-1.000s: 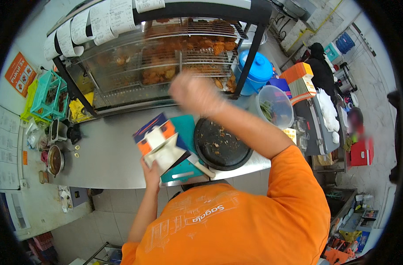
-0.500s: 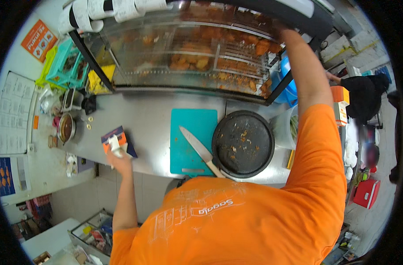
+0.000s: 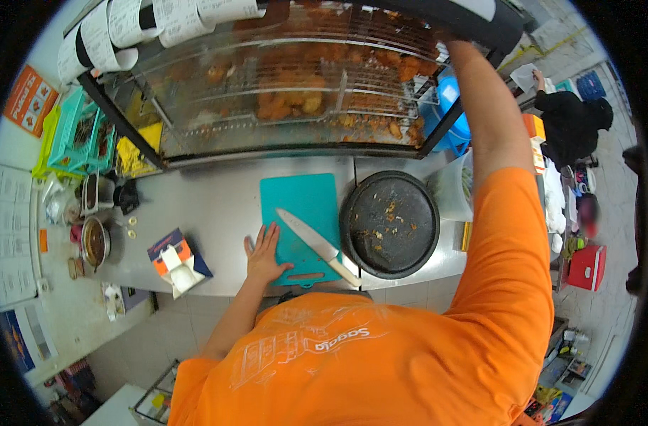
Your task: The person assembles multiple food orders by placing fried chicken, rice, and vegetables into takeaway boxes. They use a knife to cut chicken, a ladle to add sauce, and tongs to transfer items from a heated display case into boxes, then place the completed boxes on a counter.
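Observation:
My left hand (image 3: 266, 257) rests with fingers spread on the left edge of a teal cutting board (image 3: 297, 192), holding nothing. Across the board lies a large knife (image 3: 308, 234), its pale handle toward me. Left of this hand, an orange and dark blue carton (image 3: 176, 261) with white inner flaps stands on the counter. My right arm stretches far forward to the right end of a heated display case (image 3: 281, 150). There my right hand (image 3: 446, 35) is mostly hidden at the case's upper frame, so its fingers do not show. Fried pieces (image 3: 292, 96) sit inside the case.
A round black pan (image 3: 389, 238) with crumbs lies right of the board. Beyond it stand a translucent tub (image 3: 453, 188) and a blue container (image 3: 452, 106). A metal bowl of sauce (image 3: 95, 243) and teal baskets (image 3: 83, 135) are at left. Another person (image 3: 576, 117) is at far right.
My left hand has let go of the carton and moved right onto the cutting board. My right arm still reaches to the case. The whole view has shifted slightly.

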Motion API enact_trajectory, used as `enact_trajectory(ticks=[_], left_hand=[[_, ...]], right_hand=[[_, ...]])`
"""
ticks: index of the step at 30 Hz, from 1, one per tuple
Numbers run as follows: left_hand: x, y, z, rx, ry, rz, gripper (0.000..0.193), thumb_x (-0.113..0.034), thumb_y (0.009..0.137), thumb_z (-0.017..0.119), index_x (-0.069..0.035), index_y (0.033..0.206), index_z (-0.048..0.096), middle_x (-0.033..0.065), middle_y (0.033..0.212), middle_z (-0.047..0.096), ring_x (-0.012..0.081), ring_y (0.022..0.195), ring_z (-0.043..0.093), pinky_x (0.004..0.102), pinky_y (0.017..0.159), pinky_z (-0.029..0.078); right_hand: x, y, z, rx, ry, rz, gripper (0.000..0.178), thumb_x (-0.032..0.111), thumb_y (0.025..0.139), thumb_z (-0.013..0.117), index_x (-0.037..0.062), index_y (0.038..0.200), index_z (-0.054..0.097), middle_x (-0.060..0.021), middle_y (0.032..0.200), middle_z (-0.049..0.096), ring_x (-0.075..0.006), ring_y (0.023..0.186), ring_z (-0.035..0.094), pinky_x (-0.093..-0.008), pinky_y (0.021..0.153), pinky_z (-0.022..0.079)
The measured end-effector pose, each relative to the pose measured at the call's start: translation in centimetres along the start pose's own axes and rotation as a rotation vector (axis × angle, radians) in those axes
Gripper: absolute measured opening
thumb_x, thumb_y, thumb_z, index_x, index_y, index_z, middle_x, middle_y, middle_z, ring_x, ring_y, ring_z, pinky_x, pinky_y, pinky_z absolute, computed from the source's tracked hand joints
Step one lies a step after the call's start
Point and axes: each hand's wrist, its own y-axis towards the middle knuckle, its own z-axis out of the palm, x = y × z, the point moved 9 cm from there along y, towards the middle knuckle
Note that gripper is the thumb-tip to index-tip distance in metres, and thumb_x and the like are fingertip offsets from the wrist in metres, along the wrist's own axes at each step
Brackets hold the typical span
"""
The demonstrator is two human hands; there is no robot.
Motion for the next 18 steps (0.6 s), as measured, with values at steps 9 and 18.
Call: enact_trajectory(ticks=[9, 18], left_hand=[[7.2, -0.2, -1.8, -0.019, 0.031, 0.039, 0.147, -0.068, 0.067, 0.095, -0.018, 0.182, 0.018, 0.0044, 0.189, 0.015, 0.0304, 0.174, 0.016, 0.075, 0.132, 0.012], [10.4, -0.6, -2.2, -0.11, -0.177, 0.13, 0.156, -0.052, 0.062, 0.104, -0.016, 0.182, 0.012, 0.0143, 0.188, 0.014, 0.0362, 0.17, 0.023, 0.0688, 0.133, 0.019]], right_hand=[[2.3, -5.5, -5.6, -0.313, -0.037, -0.009, 0.046, 0.037, 0.109, 0.063, 0.0018, 0.138, 0.072, -0.0295, 0.142, 0.071, -0.0472, 0.127, 0.069, -0.0588, 0.109, 0.055], [24.6, -39.3, -5.6, 0.015, 0.727, -0.194, 0.027, -0.003, 0.087, 0.069, 0.0009, 0.114, 0.072, -0.0204, 0.104, 0.068, -0.0423, 0.104, 0.067, -0.0487, 0.097, 0.056]])
